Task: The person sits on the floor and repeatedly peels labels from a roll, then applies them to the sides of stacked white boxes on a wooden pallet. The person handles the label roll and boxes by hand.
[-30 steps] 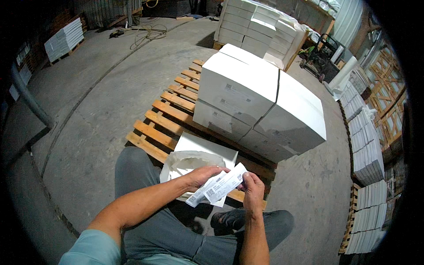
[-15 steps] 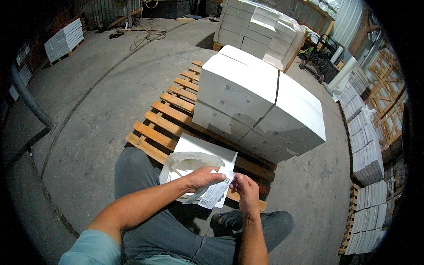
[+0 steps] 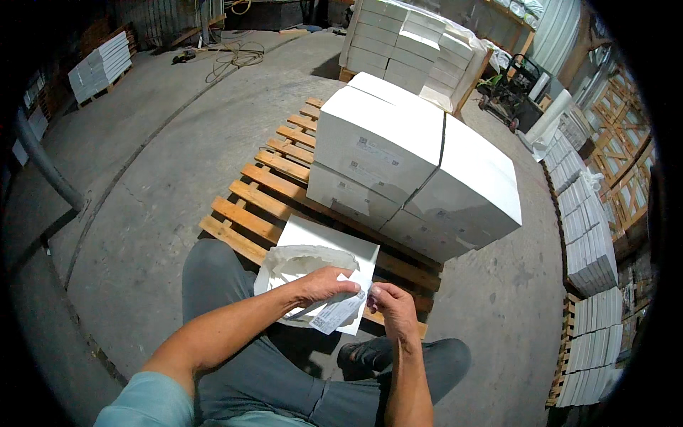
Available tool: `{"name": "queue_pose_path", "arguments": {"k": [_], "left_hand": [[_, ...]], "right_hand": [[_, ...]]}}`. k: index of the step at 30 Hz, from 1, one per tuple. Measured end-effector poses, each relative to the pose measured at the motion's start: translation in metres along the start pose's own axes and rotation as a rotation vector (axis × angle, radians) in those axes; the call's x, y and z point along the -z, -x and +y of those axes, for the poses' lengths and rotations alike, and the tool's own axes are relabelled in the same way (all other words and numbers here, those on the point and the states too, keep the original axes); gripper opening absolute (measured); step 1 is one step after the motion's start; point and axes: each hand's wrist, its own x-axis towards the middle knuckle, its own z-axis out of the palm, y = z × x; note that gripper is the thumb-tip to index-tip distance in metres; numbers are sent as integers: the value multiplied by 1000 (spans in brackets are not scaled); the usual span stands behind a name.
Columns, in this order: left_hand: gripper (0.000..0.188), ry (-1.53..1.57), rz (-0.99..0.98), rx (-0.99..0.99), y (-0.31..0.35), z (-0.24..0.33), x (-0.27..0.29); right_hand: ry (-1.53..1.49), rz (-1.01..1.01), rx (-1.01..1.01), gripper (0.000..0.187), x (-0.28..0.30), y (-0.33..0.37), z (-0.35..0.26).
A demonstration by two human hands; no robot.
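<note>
My left hand (image 3: 326, 285) is closed on a printed white label strip (image 3: 336, 310), its thumb pressed on the upper end. At that same end my right hand (image 3: 393, 307) pinches the strip's corner between thumb and fingers. Under my left hand lies a rounded, whitish thing with a ragged hollow (image 3: 295, 255); I cannot make out its kind. It rests on a flat white box or board (image 3: 334, 235) at the near edge of a wooden pallet (image 3: 252, 201). Beyond stand large white cartons (image 3: 384, 139) with small printed labels and a dark strap.
Behind the cartons is another stack of white boxes (image 3: 395, 46). White slabs (image 3: 587, 235) line the right side near wooden crates (image 3: 619, 153). A black wheeled machine (image 3: 519, 89) stands back right. A coiled hose (image 3: 235, 60) lies on the concrete floor, and a grey pipe (image 3: 46, 164) rises at left.
The label strip has tilted and shifted slightly left between my hands. My right fingers have moved a little at its upper corner. The whole view has shifted slightly.
</note>
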Motion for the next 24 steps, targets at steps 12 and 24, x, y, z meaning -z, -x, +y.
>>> {"name": "queue_pose_path", "arguments": {"k": [12, 24], "left_hand": [[39, -216, -4, -27, 7, 14, -4], [38, -393, 4, -100, 1, -1, 0]], "right_hand": [[168, 17, -22, 24, 3, 4, -8], [506, 84, 69, 20, -7, 2, 3]]}}
